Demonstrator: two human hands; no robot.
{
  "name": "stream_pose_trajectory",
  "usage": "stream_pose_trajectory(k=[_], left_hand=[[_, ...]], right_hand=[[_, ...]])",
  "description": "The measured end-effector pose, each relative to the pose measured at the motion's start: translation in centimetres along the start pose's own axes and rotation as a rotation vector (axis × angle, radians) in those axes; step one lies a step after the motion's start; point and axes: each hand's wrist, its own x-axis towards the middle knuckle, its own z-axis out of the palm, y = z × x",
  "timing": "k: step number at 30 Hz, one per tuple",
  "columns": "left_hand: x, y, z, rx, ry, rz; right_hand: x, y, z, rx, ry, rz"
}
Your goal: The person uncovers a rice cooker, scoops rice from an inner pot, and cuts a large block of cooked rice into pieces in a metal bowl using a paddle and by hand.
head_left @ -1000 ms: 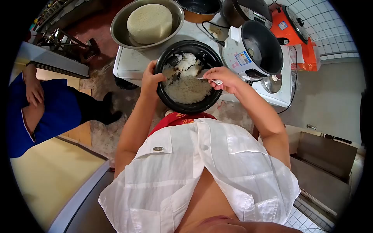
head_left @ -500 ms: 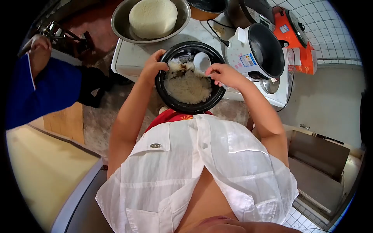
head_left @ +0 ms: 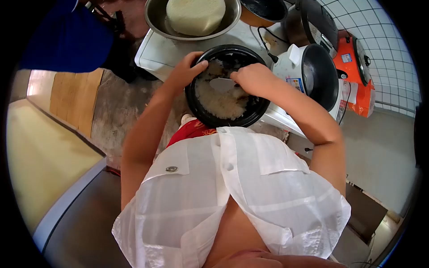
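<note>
Round black bowl (head_left: pixel 262 106) is gripped at its 10 o'clock rim by left hand (head_left: pixel 184 72), thumb inside. White broad-headed spoon (head_left: pixel 220 85) is pinched in right hand's (head_left: pixel 255 79) closed fingers, over white rice (head_left: pixel 221 104). White floral cooker (head_left: pixel 284 68): 3 o'clock.

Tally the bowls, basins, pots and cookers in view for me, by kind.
Round black bowl: 1
Round silver metal basin: 1
Round orange-sided black pot: 1
Cookers: 3 (rounded white cooker, dark grey cooker, orange-red cooker)
Total: 6

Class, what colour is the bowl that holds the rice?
The bowl is black, seen best in the head view.
</note>
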Motion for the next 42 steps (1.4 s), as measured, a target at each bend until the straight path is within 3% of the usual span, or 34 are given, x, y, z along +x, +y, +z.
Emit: stream_pose_trajectory(k=[3, 8, 14, 26, 38, 42], left_hand=[[-4.2, 0.9, 1.5, -0.034, 0.153, -0.097], [-5.9, -2.7, 3.4, -0.032, 0.419, 0.072], [-5.6, -2.7, 3.6, 0.159, 0.509, 0.112], [-5.5, -2.1, 3.8, 0.256, 0.562, 0.157], [-5.5, -1.9, 3.9, 0.270, 0.575, 0.126], [-5.3, -2.1, 3.9, 0.317, 0.608, 0.161]], right_hand=[[1.6, 0.4, 0.1, -0.102, -0.078, -0.076], [3.2, 0.4, 0.2, -0.143, -0.159, -0.213], [3.1, -0.3, 2.3, -0.181, -0.128, -0.307], [4.4, -0.9, 5.4, 0.025, -0.162, -0.226], [3.1, -3.0, 4.7, 0.278, -0.334, 0.074], [2.0, -3.3, 5.1, 0.282, -0.272, 0.065]])
